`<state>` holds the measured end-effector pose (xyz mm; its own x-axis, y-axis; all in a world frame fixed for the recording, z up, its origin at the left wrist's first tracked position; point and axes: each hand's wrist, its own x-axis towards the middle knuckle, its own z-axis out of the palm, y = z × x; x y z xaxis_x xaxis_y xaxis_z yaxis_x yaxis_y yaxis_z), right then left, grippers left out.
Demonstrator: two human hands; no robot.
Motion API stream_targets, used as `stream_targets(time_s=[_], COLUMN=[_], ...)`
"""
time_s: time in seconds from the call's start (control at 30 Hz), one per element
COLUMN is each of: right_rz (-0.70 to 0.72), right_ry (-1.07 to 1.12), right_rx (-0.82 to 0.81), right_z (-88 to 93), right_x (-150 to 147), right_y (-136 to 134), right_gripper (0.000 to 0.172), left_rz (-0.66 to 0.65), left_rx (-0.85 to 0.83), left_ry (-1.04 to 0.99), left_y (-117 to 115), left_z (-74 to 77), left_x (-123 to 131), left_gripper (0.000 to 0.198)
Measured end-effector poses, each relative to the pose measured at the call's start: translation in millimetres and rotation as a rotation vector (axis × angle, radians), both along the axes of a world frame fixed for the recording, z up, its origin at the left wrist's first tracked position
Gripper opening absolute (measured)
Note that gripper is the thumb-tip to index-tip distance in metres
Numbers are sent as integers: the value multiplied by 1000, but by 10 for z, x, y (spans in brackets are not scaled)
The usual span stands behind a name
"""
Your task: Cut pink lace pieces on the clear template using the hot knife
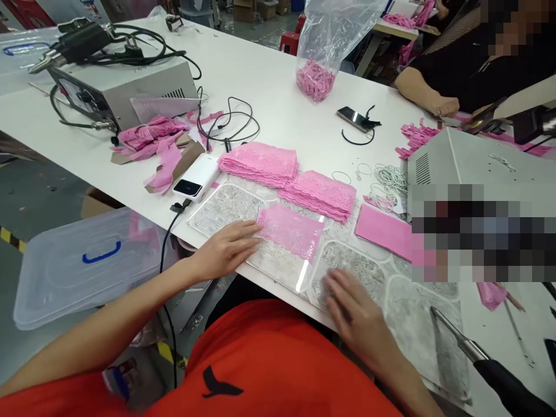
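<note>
A single piece of pink lace fabric (292, 231) lies flat on a clear patterned mat (278, 263). My left hand (230, 248) rests flat beside it, fingers stretched out and their tips at the lace's left edge. Lower right of the lace is my right hand (354, 310), slightly blurred, fingers apart over the mat, with nothing visible in it. Behind the single piece sit two stacks of pink lace, a left stack (260, 165) and a right stack (319, 196). To their right is a folded smooth pink fabric stack (382, 231).
A hot-air tool (473, 350) points over the mat at right. Nearby are a white power bank (197, 176), a grey control box (125, 87), a phone (356, 119), elastic cords (391, 179) and a bag of pink strips (316, 80). A co-worker's hand (445, 106) is across the table.
</note>
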<state>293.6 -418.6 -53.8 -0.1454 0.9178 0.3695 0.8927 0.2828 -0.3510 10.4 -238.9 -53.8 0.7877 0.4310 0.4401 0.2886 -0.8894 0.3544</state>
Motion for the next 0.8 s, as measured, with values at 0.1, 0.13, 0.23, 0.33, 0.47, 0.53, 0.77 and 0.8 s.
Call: stream_targets(time_s=[0.1,0.13,0.23,0.33,0.47,0.53,0.77,0.8], right_rz=[395,396,177,-1,27,38,18,16], right_ry=[143,193,212,69,-97,-124,-116,-122], right_rx=[-151,-144,-2,65,61,74,126,129], right_z=[94,121,118,-7,-188,-250,-322,-316], right_x=[-327,-389,-373,-187,-16,6,18,21], right_y=[52,105,301,470,586,590,540,538], right_gripper=[46,44,39,36,34,34,35,35], left_rz=[50,78,193,327,370,359,289,282], left_rx=[17,23,-4,-125,-199,-226,-392,-424], left_ry=[18,21,50,90,71,45,-20,-17], left_y=[197,263,414,476,486,492,561,578], left_z=[-27,-29,-40,-82,-147,-151,-11,15], left_x=[93,109,90,38,148,273,512,513], left_gripper=[25,25,28,34,34,26,13,15])
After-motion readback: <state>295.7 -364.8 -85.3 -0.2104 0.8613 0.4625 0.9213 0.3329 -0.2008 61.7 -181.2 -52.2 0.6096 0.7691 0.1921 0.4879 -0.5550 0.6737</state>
